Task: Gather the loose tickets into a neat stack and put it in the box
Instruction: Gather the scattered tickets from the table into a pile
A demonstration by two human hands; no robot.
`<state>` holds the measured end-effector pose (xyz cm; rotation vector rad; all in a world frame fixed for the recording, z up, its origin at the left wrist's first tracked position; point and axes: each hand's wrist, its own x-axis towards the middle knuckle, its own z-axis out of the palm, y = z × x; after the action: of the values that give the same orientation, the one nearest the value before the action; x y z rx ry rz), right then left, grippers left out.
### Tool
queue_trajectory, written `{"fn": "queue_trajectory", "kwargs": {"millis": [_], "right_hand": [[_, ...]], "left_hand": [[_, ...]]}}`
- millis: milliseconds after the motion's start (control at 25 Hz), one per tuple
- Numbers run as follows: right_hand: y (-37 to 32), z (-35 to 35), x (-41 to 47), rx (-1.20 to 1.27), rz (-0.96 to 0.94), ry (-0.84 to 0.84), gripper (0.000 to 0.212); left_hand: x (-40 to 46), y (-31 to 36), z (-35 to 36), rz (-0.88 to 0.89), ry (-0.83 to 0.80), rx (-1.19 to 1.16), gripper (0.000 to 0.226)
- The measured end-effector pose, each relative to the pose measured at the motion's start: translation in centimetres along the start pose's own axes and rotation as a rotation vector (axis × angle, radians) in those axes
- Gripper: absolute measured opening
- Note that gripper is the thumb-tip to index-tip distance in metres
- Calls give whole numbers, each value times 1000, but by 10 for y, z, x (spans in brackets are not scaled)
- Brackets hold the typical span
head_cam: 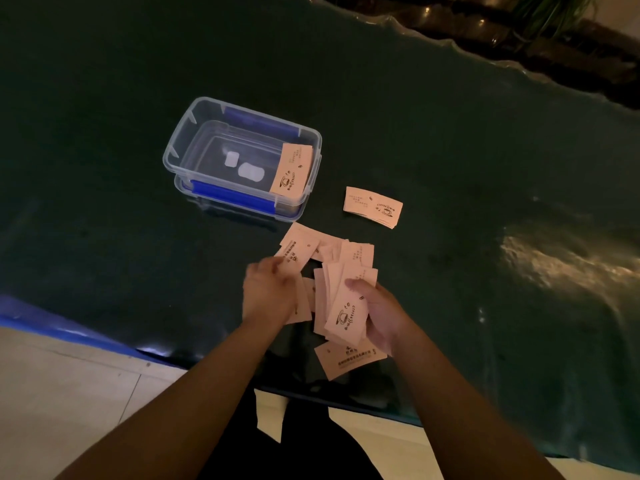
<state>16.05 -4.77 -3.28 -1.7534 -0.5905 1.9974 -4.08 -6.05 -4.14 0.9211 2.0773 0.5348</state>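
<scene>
Pale pink paper tickets with a coffee-cup print lie in a loose pile (337,258) on the dark table near its front edge. My right hand (379,313) grips a fanned bunch of tickets (343,313), thumb on top. My left hand (268,289) pinches one ticket (294,254) at the pile's left side. One more ticket (348,360) lies just below my right hand. A clear plastic box (180,150) with blue clips stands open farther back; a small stack of tickets (292,169) leans against its right inner wall. Another neat stack (373,206) rests on the table to the box's right.
The box sits on its own lid (228,199). The dark green table (104,202) has a blue front edge (52,323), with pale floor tiles (69,393) below it. A ticket (270,415) lies on the floor by my legs. Dark rockwork and a plant (536,29) lie beyond the far edge.
</scene>
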Motion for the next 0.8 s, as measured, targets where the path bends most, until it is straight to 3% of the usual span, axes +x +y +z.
{"fn": "queue_trajectory", "kwargs": {"millis": [80,240,360,560,800], "right_hand": [[0,-6,-1,3,-4,10,34],[1,-9,-4,29,-10,19,34],[1,-9,-4,47,-29,13,34],[-3,-11,-5,90,-13,25,28],[-1,-10,-4,202,-63,56,30]], "left_hand": [[11,-10,-12,-33,57,32,65],[23,-5,-19,-50,-47,145,89],[23,5,-15,13,-137,242,70],[9,17,-6,83,-147,242,21],[-12,33,15,52,-562,8,16]]}}
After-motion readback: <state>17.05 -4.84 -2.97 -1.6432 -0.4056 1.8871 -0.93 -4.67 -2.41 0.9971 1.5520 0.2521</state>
